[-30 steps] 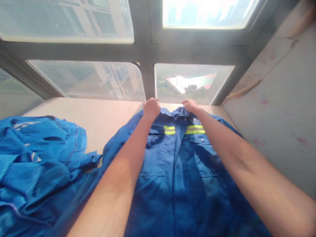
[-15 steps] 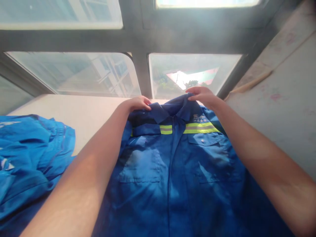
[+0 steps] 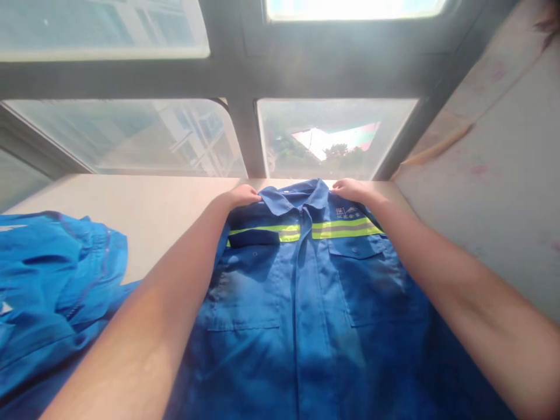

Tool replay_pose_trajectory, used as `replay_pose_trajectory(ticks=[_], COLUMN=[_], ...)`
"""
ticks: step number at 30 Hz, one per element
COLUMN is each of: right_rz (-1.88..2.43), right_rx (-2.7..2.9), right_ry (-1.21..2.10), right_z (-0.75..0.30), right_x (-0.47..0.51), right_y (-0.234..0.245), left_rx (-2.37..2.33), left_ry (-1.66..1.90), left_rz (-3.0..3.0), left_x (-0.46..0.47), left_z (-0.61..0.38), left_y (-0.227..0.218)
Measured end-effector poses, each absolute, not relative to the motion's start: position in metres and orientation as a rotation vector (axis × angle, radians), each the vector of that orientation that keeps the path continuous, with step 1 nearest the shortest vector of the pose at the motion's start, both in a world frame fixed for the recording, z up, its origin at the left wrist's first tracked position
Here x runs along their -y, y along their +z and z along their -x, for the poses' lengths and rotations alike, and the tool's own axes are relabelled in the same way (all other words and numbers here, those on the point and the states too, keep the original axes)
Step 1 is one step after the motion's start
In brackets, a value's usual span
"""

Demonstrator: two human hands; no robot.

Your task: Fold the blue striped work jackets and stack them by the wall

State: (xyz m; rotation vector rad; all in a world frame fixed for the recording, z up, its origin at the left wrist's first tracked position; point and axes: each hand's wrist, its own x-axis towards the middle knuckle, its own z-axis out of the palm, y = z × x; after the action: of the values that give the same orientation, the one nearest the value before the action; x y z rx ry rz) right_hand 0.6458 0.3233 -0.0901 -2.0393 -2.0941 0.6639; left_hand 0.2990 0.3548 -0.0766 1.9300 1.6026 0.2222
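Note:
A dark blue work jacket [image 3: 301, 309] with yellow-green reflective stripes across the chest lies front up on a pale table [image 3: 149, 204], its collar [image 3: 297, 197] pointing toward the window. My left hand [image 3: 242, 195] pinches the jacket at the left end of the collar. My right hand [image 3: 350, 189] grips it at the right end of the collar, by a small printed chest logo. Both forearms stretch over the jacket's chest pockets.
A heap of brighter blue garments [image 3: 52, 291] lies crumpled at the left on the table. A large window with a dark frame [image 3: 245, 134] stands right behind the table's far edge. A pale wall [image 3: 494, 198] with peeling paper closes in on the right.
The collar was lifted slightly half a second ago and now lies lower, near the table's far edge. Both hands keep their hold at the collar ends and have moved a little apart.

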Motion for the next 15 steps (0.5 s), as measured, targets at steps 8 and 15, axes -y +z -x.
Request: replay_pose_trajectory(ticks=[8, 15], right_rz=[1.729, 2.226], right_rx=[1.805, 1.998], right_ry=[0.567, 0.007], right_z=[-0.684, -0.668], right_x=[-0.328, -0.323], right_y=[-0.103, -0.124], left_rx=[-1.516, -1.951], left_ry=[0.894, 0.234], left_rz=[-2.055, -2.241], left_x=[-0.377, -0.369], left_z=[-0.293, -0.322], left_y=[-0.091, -0.096])
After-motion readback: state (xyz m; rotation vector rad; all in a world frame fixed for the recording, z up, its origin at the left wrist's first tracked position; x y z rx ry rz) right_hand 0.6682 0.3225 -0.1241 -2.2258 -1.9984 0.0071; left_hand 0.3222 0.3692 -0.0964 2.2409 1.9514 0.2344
